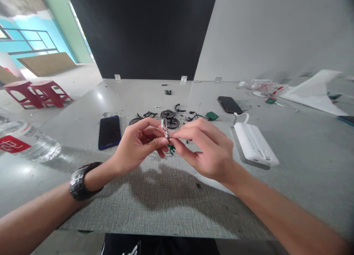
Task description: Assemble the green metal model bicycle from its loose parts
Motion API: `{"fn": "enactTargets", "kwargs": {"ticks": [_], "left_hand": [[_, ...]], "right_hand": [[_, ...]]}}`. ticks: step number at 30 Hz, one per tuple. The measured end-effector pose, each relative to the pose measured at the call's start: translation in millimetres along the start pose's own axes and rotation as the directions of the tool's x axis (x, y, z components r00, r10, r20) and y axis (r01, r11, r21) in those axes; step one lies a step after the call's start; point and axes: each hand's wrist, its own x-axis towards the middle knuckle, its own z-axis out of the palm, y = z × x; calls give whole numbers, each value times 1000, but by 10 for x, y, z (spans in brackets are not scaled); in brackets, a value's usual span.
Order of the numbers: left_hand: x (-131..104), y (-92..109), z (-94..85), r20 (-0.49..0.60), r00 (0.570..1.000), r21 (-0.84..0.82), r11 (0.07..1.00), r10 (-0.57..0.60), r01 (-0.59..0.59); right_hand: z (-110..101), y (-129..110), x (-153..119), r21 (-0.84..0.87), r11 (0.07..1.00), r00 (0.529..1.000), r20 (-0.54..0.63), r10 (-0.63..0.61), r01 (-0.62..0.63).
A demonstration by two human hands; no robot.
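Observation:
Above the middle of the table, my left hand [145, 139] and my right hand [206, 146] meet, fingertips pinched on a small silver metal part [163, 126]. It has a curved, fork-like upper end and a lumpy lower end; my fingers hide some of it. Just beyond my hands lie black spoked toy bicycle wheels [171, 123], a black toy bicycle frame [149, 114] and a thin black part [197, 117]. Below my fingertips a green plastic piece [171, 149] shows in part.
A dark phone [108, 132] and a water bottle [27, 140] are at left. To the right lie a white power bank [256, 143] cabled to a black phone [230, 104], a green piece [212, 115] and a clear crumpled bottle [265, 87]. A black panel [146, 34] stands behind.

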Motion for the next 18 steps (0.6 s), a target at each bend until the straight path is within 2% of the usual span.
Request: {"fn": "enactTargets", "kwargs": {"ticks": [11, 18], "left_hand": [[-3, 6, 10, -33, 999, 23, 1000, 8, -7], [-7, 17, 15, -76, 996, 22, 999, 43, -41]], "right_hand": [[-5, 19, -7, -108, 993, 999, 30, -45, 48], [-29, 47, 1, -117, 989, 994, 54, -90, 95]]}}
